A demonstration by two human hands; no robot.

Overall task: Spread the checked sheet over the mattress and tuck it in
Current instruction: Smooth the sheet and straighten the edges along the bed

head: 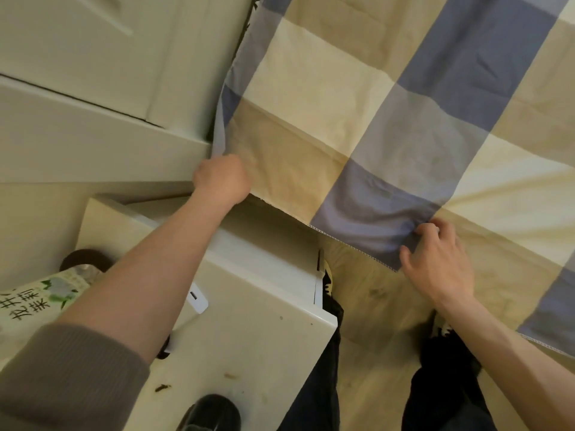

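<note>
The checked sheet (389,113), in blue, tan and cream squares, lies over the bed and fills the upper right of the view. Its stitched hem hangs down the near side. The mattress under it is hidden. My left hand (222,178) is closed on the sheet's corner, where the bed meets the white wall and the nightstand. My right hand (438,259) pinches a bunched blue square at the hem, and creases radiate from that grip.
A white nightstand (249,321) stands below my left arm, tight against the bed. On it are a printed packet (34,300), a small white device (196,298) and a dark round object (211,412). My legs and shoes stand on the wooden floor (373,306).
</note>
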